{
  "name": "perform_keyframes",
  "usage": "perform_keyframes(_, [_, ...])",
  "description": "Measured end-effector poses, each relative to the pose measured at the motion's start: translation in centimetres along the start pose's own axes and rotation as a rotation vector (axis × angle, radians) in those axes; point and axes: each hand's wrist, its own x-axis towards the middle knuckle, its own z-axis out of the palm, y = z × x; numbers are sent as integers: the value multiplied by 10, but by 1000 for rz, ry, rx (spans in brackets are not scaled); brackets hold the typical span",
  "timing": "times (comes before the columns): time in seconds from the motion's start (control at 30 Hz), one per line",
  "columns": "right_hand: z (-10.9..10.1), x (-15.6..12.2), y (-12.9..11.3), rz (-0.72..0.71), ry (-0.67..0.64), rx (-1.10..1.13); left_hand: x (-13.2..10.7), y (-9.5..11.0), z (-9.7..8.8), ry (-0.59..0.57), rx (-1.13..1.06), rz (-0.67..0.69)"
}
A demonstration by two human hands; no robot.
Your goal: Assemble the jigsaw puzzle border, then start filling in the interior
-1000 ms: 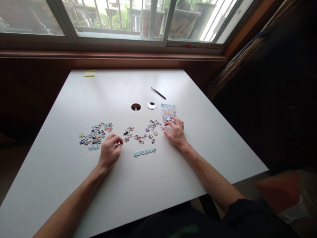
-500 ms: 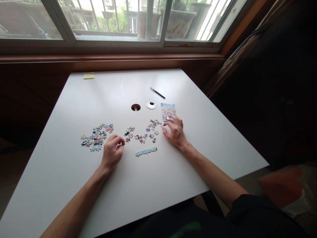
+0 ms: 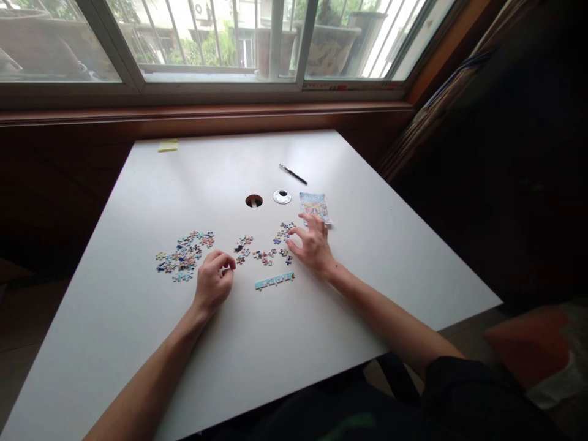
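My left hand [image 3: 215,278] rests on the table with its fingers curled in. Whether anything lies inside them is hidden. Beside it, to the left, is a large heap of loose jigsaw pieces [image 3: 182,256]. A smaller cluster of pieces [image 3: 243,248] lies just past its fingertips. My right hand [image 3: 312,245] reaches over the right-hand group of pieces [image 3: 282,231], thumb and fingers apart, partly covering it. A printed picture sheet [image 3: 315,207] lies partly behind those fingers. Between my hands and nearer to me is a joined blue strip of puzzle pieces [image 3: 274,281].
A black pen [image 3: 294,174] lies farther back on the white table [image 3: 294,343]. A round cable hole [image 3: 254,201] is open in the tabletop, with a silver ring cover [image 3: 282,196] next to it. Yellow sticky notes [image 3: 168,145] lie at the far left edge, below the window.
My right hand has shifted left, from beside the right-hand pieces to over them, uncovering more of the picture sheet. My left hand keeps its curled pose. The camera view has shifted slightly.
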Motion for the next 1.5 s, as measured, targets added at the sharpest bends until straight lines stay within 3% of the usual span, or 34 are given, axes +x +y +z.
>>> perform_keyframes(0.13, [5, 8, -11, -9, -41, -23, 0, 0, 0, -7, 0, -3])
perform_keyframes(0.33, [5, 17, -8, 65, -78, -1, 0, 0, 0, -6, -10, 3])
perform_keyframes(0.67, [-3, 10, -16, 60, -55, -42, 0, 0, -1, -19, -17, -2])
perform_keyframes(0.87, [1, 13, -15, 118, -129, -95, 0, -1, -1, -21, -18, 3])
perform_keyframes(0.97, [2, 15, -14, 129, -115, -5, 0, -1, 0, -20, -25, 9])
perform_keyframes(1.13, [-10, 8, -21, 33, -131, 206, 0, 0, -1, -23, -21, 7])
perform_keyframes(1.3, [-19, -18, -40, -59, -275, 661, 0, 2, 0, -61, -41, 47])
perform_keyframes(1.5, [-15, -39, -55, -261, -319, 761, -1, 2, -1, -99, -64, 57])
